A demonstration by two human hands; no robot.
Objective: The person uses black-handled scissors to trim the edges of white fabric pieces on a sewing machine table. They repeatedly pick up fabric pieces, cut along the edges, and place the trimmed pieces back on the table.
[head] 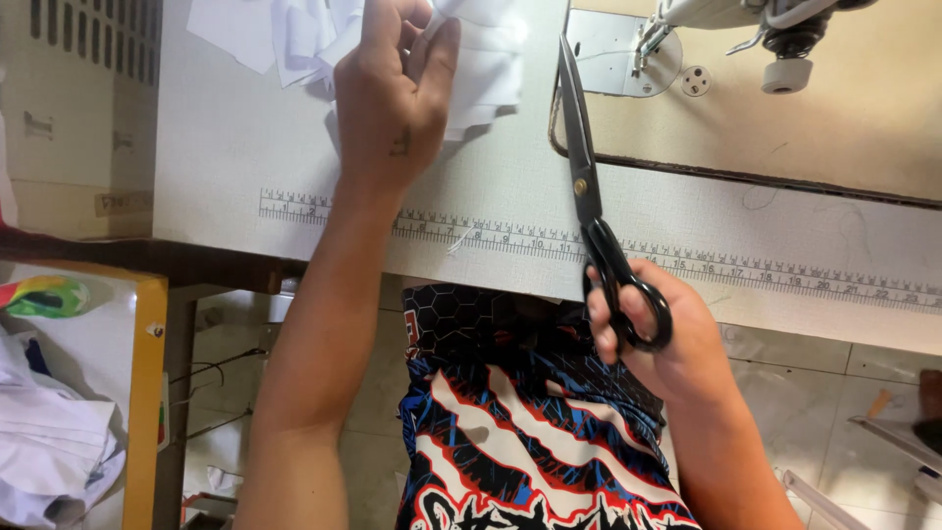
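While the right hand keeps a closed grip through the black handles of the scissors, their shut blades run up from that grip across the white counter, tips near the sewing machine. Left of that grip and farther up the counter, the left hand rests on white fabric pieces, thumb and fingers pinching one edge. A printed ruler strip runs just above the right grip.

Black scissors, white fabric pieces
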